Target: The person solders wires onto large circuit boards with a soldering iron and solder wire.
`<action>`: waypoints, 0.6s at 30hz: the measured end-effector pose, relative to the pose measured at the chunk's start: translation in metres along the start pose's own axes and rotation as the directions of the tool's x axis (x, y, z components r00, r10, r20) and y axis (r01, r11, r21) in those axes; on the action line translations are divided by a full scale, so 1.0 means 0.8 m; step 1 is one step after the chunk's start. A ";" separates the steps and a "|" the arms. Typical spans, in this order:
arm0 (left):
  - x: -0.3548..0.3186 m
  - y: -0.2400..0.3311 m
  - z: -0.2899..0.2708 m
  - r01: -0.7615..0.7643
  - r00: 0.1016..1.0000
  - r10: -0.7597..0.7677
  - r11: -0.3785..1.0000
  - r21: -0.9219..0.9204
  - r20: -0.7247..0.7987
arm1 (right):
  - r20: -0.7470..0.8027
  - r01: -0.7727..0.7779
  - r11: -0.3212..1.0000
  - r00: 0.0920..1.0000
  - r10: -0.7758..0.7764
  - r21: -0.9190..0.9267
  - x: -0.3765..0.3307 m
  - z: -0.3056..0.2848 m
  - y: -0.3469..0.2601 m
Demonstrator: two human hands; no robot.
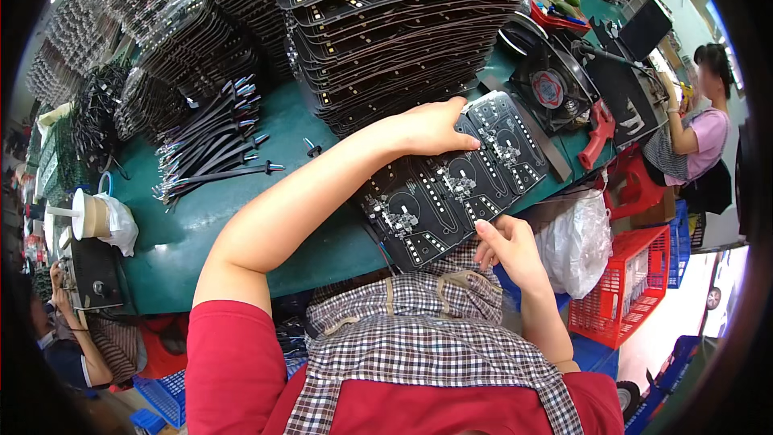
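Note:
A black circuit board panel (431, 185) with rows of small light-coloured components lies slanted at the table's near edge. My left hand (439, 127) reaches across and grips its far edge, thumb on the upper face and some fingers out of sight. At the near edge, my right hand (511, 250) has its thumb on the board's rim with the fingers curled below. Just beyond the panel rises a tall stack of similar black boards (394, 32). Left of my left forearm lies a pile of short black cables (213, 141) with coloured wire ends.
More stacked boards (189, 52) fill the far left. A solder spool (90, 215) stands at the green table's left edge. To the right are a black fan (547, 89), a red-handled tool (597, 133), a plastic bag (576, 242) and a red crate (620, 286). A co-worker (700, 137) sits at the right.

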State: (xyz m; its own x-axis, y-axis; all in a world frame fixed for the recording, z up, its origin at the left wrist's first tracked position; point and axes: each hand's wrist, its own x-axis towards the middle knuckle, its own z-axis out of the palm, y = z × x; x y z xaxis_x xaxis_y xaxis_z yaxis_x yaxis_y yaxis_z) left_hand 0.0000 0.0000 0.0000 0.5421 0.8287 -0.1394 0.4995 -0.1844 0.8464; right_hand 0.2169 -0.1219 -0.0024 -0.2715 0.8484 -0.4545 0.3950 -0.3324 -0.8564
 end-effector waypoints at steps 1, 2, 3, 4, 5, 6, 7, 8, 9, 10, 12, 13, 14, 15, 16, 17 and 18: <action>-0.003 0.009 0.000 0.054 0.998 -0.054 0.997 0.050 0.016 | -0.001 -0.023 1.000 1.000 0.023 0.010 -0.001 -0.002 0.000; -0.006 0.014 0.002 0.107 0.994 -0.110 0.989 0.101 0.028 | -0.001 -0.046 0.999 0.999 0.046 0.021 -0.001 -0.004 -0.001; -0.009 0.014 0.003 0.100 0.994 -0.104 0.990 0.103 0.034 | -0.009 -0.047 0.999 0.999 0.047 0.023 0.001 0.000 -0.001; -0.014 0.013 0.004 0.053 0.995 -0.031 0.966 0.254 -0.090 | -0.027 -0.030 0.999 0.999 0.030 0.018 0.004 0.004 0.000; -0.017 0.012 0.003 0.026 0.978 0.061 0.915 0.402 -0.201 | -0.045 -0.012 1.000 0.999 0.013 0.011 0.007 0.008 0.000; -0.020 0.016 0.005 0.001 0.977 0.085 0.915 0.403 -0.197 | -0.050 -0.016 1.000 0.999 0.016 0.007 0.006 0.008 0.000; -0.029 0.026 0.012 0.016 0.970 0.096 0.892 0.452 -0.223 | -0.057 -0.012 1.000 0.998 0.013 0.009 0.006 0.008 0.000; -0.034 0.027 0.021 -0.016 0.946 0.181 0.854 0.519 -0.269 | -0.066 -0.008 1.000 0.998 0.008 0.011 0.005 0.008 0.000; -0.041 0.030 0.029 -0.049 0.913 0.276 0.807 0.589 -0.302 | -0.083 -0.005 1.000 0.996 0.006 0.010 0.001 0.009 0.001; -0.052 0.041 0.033 -0.116 0.878 0.378 0.763 0.636 -0.293 | -0.085 0.013 0.997 0.996 -0.007 0.079 -0.003 0.008 0.006; -0.085 0.056 0.037 -0.222 0.871 0.443 0.743 0.632 -0.214 | -0.058 0.002 0.988 0.998 0.007 0.155 -0.007 -0.001 0.011; -0.104 0.060 0.040 -0.247 0.904 0.406 0.753 0.610 -0.135 | -0.037 -0.010 0.989 0.999 0.015 0.146 -0.008 -0.014 0.013; -0.124 0.063 0.043 -0.243 0.932 0.354 0.771 0.588 -0.078 | -0.109 0.026 0.991 0.994 -0.012 0.132 -0.007 -0.029 0.014; -0.140 0.061 0.050 -0.227 0.952 0.305 0.767 0.599 -0.030 | -0.185 0.057 0.992 0.982 -0.035 0.115 -0.007 -0.047 0.014; -0.155 0.056 0.053 -0.217 0.962 0.272 0.734 0.643 0.013 | -0.355 0.102 0.991 0.933 -0.063 0.091 -0.007 -0.068 0.011; -0.168 0.051 0.057 -0.198 0.968 0.250 0.708 0.678 0.022 | -0.527 0.224 0.974 0.824 -0.208 -0.034 -0.002 -0.089 0.004; -0.182 0.046 0.062 -0.195 0.960 0.278 0.696 0.691 -0.010 | -0.646 0.229 0.958 0.708 -0.285 -0.172 0.011 -0.118 0.004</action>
State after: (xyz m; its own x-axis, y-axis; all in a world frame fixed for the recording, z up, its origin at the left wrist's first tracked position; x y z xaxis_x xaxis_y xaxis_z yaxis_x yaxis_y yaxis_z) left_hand -0.0271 -0.1533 0.0257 0.6531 0.7497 0.1066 0.7091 -0.6549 0.2613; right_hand 0.2982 -0.0767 0.0142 0.2619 0.9617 0.0808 0.4675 -0.0532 -0.8824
